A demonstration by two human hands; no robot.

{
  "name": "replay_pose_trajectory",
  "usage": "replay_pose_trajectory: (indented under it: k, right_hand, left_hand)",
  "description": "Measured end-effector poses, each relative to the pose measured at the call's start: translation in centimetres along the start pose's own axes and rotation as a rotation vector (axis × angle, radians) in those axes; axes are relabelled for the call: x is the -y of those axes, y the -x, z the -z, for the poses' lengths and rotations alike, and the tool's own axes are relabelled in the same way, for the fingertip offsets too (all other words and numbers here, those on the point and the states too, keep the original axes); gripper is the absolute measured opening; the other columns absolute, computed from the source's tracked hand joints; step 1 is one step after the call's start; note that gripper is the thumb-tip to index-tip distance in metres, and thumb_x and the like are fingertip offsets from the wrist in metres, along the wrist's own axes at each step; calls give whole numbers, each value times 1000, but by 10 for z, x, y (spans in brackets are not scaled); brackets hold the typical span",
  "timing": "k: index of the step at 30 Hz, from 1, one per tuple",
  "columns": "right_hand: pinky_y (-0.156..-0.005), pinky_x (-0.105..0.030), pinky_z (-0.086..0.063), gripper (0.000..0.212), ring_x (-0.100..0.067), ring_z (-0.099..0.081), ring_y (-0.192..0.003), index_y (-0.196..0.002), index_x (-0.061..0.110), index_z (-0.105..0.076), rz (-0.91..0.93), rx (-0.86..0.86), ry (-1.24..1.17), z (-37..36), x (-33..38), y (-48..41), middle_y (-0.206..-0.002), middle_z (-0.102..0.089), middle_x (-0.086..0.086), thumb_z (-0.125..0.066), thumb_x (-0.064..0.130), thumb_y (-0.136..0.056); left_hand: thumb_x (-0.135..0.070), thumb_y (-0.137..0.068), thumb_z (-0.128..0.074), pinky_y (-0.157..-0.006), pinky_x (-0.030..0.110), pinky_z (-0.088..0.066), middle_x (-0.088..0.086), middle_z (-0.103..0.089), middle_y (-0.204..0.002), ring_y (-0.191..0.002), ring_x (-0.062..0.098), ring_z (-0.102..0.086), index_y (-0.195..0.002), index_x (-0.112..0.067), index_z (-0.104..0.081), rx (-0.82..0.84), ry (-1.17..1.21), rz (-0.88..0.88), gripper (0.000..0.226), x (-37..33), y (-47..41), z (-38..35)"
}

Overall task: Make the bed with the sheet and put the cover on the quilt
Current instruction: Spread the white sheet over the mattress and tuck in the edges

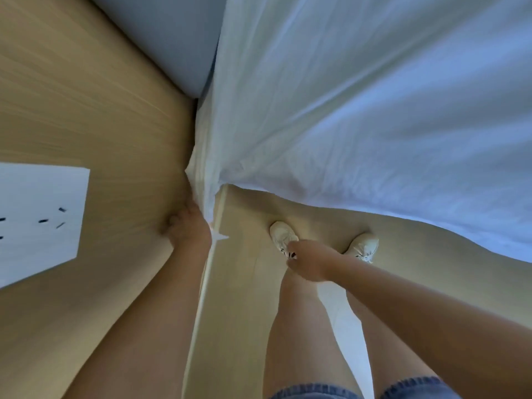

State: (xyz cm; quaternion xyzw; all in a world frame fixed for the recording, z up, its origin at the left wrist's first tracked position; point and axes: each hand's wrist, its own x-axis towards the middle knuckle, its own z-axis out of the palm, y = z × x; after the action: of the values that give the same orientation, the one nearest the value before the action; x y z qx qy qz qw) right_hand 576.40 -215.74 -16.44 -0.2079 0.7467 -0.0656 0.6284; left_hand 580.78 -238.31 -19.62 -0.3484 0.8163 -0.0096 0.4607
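Note:
A white sheet [359,105] is spread over the bed and fills the upper right of the head view. Its edge bunches into a narrow fold [205,180] beside a light wooden headboard panel [95,110]. My left hand [188,226] is at the bottom of that fold, fingers curled against the cloth where it meets the wood. My right hand [305,262] hangs in the air over my feet with loosely curled fingers, holding nothing. A grey-blue padded part of the bed [169,38] shows bare at the top.
A white wall plate with dark socket slots [40,220] sits on the wooden panel at the left. My two legs and white shoes [283,236] stand on a pale floor [417,254] close to the bed's edge.

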Motion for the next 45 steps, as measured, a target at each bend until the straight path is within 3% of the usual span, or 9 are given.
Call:
replay_pose_trajectory:
  k: [6, 11, 16, 20, 22, 27, 33, 37, 45]
  right_hand:
    - [-92, -35, -43, 29, -24, -54, -111, -119, 16, -57, -275, -28, 18, -11, -130, 70, -123, -58, -3, -44, 25, -94]
    - [-85, -32, -40, 28, -28, -53, -109, -119, 10, -52, -323, -221, -240, -29, -205, 156, -120, -59, -9, -39, 23, -98]
    - [-91, -32, -39, 35, -28, -52, -115, -130, 12, -49, -292, -380, -453, -73, -291, 237, -127, -55, -10, -41, 25, -99]
    - [-90, -30, -38, 31, -25, -52, -111, -123, 12, -57, -310, -537, -615, -120, -382, 314, -123, -58, -10, -41, 22, -98]
    - [-91, -31, -39, 31, -28, -53, -110, -122, 9, -59, -370, -614, -730, -139, -423, 346, -122, -59, -13, -42, 21, -98]
    - [-85, -26, -38, 33, -29, -53, -114, -125, 5, -57, -502, -760, -1029, -180, -504, 410, -124, -59, -15, -45, 17, -97]
    - [-83, -27, -40, 31, -25, -55, -103, -122, 8, -57, -562, -806, -1335, -235, -570, 437, -120, -60, -11, -46, 22, -96]
    - [-83, -32, -44, 28, -21, -53, -89, -117, 7, -58, -608, -838, -1475, -243, -640, 459, -113, -62, -10, -47, 20, -95]
    - [-85, -30, -44, 31, -25, -57, -102, -121, 10, -56, -675, -740, -1525, -232, -809, 530, -115, -62, -7, -44, 24, -96]
  left_hand:
    - [-25, -91, -46, -93, 36, -43, 15, -48, -130, -116, 31, -50, -134, -2, -35, 280, 240, -38, 49, -37, 61, -29]
    - [-23, -91, -44, -91, 38, -42, 18, -54, -128, -116, 34, -51, -123, 1, -49, 407, 92, -454, 41, -131, 174, -39]
    - [-24, -95, -42, -89, 41, -44, 22, -54, -128, -118, 37, -50, -124, 7, -49, 338, -214, -612, 43, -234, 265, -35]
    - [-16, -91, -42, -60, 32, -33, 15, -51, -79, -70, 29, -48, -83, -5, -57, 219, -312, -713, 20, -333, 331, -32]
    - [-14, -89, -43, -55, 29, -23, 2, -33, -64, -56, 16, -30, -64, -15, -36, 177, -283, -790, 25, -388, 368, -36]
    - [-11, -91, -40, -52, 22, -27, 2, -48, -79, -69, 15, -43, -78, -12, -47, 128, -455, -1020, 15, -508, 468, -64]
    - [-25, -89, -41, -88, 36, -46, 4, -61, -108, -100, 27, -55, -93, -14, -59, 80, -606, -1132, 21, -599, 556, -106]
    - [-20, -91, -42, -86, 37, -48, 6, -63, -103, -97, 27, -57, -99, -9, -63, 52, -574, -1173, 25, -681, 597, -118]
    - [-15, -86, -44, -68, 29, -35, 4, -50, -84, -75, 20, -43, -81, -16, -49, 174, -758, -1180, 6, -913, 699, -113]
